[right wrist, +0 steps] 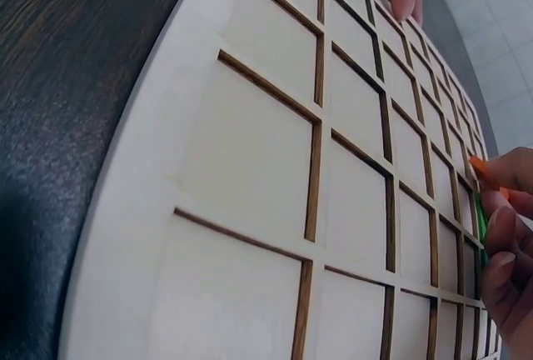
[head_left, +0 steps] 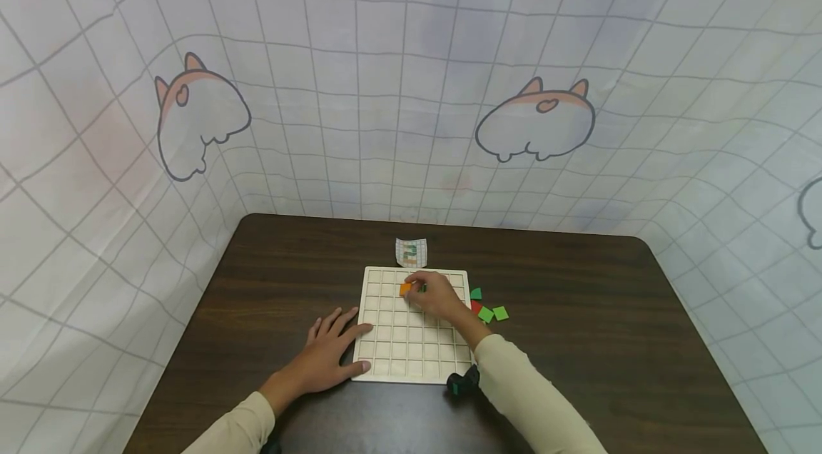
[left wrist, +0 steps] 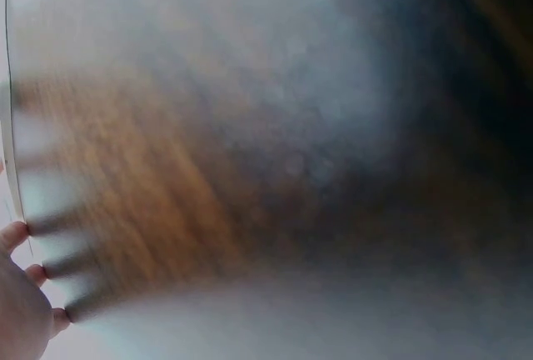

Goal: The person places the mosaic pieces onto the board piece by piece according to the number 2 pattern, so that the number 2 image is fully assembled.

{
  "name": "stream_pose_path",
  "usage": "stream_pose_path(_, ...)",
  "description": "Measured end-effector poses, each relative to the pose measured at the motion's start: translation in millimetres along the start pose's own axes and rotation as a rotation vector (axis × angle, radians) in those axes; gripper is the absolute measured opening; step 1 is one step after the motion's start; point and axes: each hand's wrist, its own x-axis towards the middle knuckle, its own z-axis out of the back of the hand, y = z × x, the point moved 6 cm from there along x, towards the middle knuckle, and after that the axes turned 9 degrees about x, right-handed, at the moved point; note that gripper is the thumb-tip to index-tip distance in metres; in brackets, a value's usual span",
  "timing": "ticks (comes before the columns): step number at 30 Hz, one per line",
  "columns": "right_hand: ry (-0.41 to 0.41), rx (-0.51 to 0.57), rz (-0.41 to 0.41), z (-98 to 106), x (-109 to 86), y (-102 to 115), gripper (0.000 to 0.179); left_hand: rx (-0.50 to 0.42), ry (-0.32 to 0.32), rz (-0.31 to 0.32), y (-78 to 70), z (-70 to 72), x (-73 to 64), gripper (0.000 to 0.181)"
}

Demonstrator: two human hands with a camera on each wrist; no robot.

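Observation:
A pale wooden grid board (head_left: 398, 350) with square cells lies on the dark table. Over its upper part, my right hand (head_left: 438, 295) pinches an orange piece (head_left: 405, 289) between thumb and fingers. A green piece (right wrist: 481, 220) shows under those fingers in the right wrist view, partly hidden. My left hand (head_left: 327, 356) rests with spread fingers on the table and the board's left edge. In the left wrist view, only part of the left hand (left wrist: 21, 310) shows at the lower left, and the tabletop is blurred.
Right of the board lie a dark green piece (head_left: 476, 293), a red piece (head_left: 476, 307) and light green squares (head_left: 501, 313). A small printed card (head_left: 411, 253) sits behind the board. A black object (head_left: 462, 381) is by its lower right corner. Grid-patterned cloth (head_left: 411, 83) surrounds the table.

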Motion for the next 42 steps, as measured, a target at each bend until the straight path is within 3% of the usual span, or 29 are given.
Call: stream_pose_path(42,-0.037,-0.078,-0.043,-9.3,5.7,-0.4,0.019,0.014,-0.01,-0.011,3.7,-0.9,0.8,0.068)
